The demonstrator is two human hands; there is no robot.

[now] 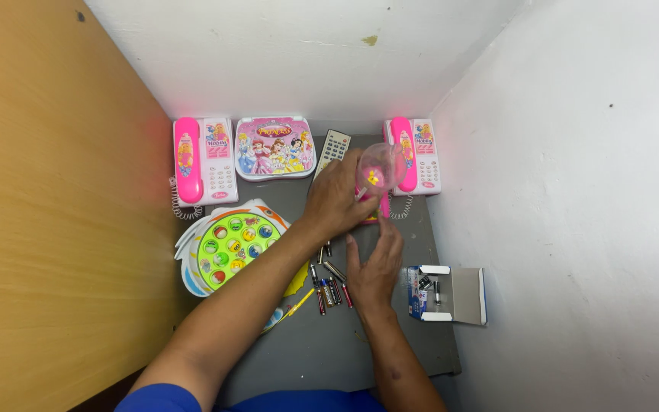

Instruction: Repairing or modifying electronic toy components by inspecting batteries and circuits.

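Up near the far edge of the desk (390,343), your left hand (337,200) is wrapped around a small pink toy (379,172) with a clear domed top, holding it lifted above the grey surface. Its fingers curl round the toy's lower part, so the grip is closed on it. The toy's long axis runs roughly from the near side to the far side of the desk: the clear dome points away from you and a little to the right, and the pink base points back toward you, jutting out just below your fingers.

Your right hand (375,267) sits just nearer to you, fingers spread and loosely extended. Its fingertips reach up toward the pink base; whether they touch it I cannot tell.

Loose batteries (329,286) lie scattered on the desk just beside that hand, and an opened battery box (451,294) rests toward the right edge.

Along the far edge stand a pink toy phone (204,160) at the left corner, a pink toy laptop (274,146) beside it, a grey remote (333,146) partly behind your left hand, and a second toy phone (419,152) at the right, just behind the dome. A green fishing game (234,243) lies by the left edge.
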